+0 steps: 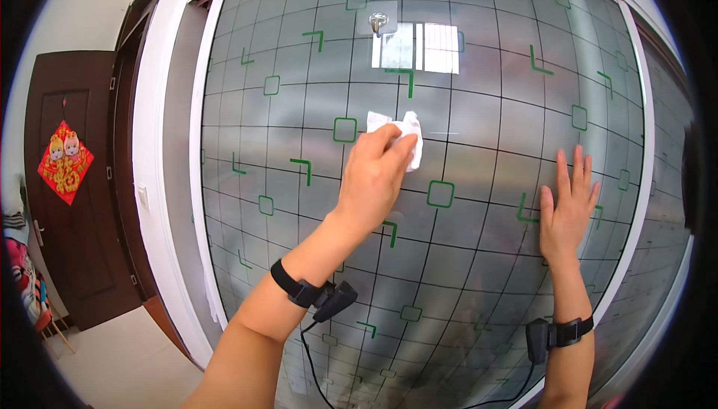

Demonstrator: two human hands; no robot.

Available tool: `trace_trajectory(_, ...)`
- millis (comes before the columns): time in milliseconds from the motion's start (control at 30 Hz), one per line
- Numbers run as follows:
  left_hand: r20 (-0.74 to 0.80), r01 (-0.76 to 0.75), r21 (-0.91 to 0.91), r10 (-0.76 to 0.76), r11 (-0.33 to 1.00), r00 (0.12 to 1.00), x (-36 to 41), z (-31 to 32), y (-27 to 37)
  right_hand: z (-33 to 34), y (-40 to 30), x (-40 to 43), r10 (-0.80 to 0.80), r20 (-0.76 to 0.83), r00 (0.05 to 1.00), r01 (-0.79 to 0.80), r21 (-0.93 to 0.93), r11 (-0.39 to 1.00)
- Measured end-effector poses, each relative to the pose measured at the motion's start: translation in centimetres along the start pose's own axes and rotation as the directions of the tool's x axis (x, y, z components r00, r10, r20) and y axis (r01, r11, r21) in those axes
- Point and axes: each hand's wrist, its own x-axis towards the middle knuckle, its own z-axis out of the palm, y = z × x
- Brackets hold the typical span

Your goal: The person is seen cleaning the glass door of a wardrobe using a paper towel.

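Observation:
A sliding glass door panel [471, 112] with black grid lines and green square and corner marks fills most of the view. My left hand [376, 170] pinches a crumpled white tissue or cloth [414, 128] against the glass, near the middle. To the right, my right hand [569, 207] lies against the pane with its fingers spread and nothing in it. A clear adhesive hook [378, 22] is stuck on the glass above my left hand. Part of the white wad is hidden by my left fingers.
White frame edges [639, 100] bound the panel. At left stand a brown door [78, 252] with a red diamond decoration [66, 163] and a light switch [142, 198]. Black straps with small devices [336, 301] circle both forearms, and their cables hang down.

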Motion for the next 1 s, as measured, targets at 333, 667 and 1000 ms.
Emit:
trace_trajectory(333,-0.045,-0.025,0.155,0.033,0.988,0.998,7.6,1.5,-2.5,-0.1,-0.2,0.0,-0.012,-0.01,1.0,0.012,0.025,1.0)
trace_trajectory(667,0.043,-0.018,0.214,0.009,0.977,0.999,9.9,1.7,-3.4,0.1,-0.3,0.1,-0.017,-0.025,1.0,0.018,0.016,1.0)
trace_trajectory(1000,0.103,0.002,0.144,-0.017,0.99,0.995,6.7,0.5,-1.9,-0.2,-0.3,0.1,-0.007,-0.013,1.0,0.007,0.029,1.0)
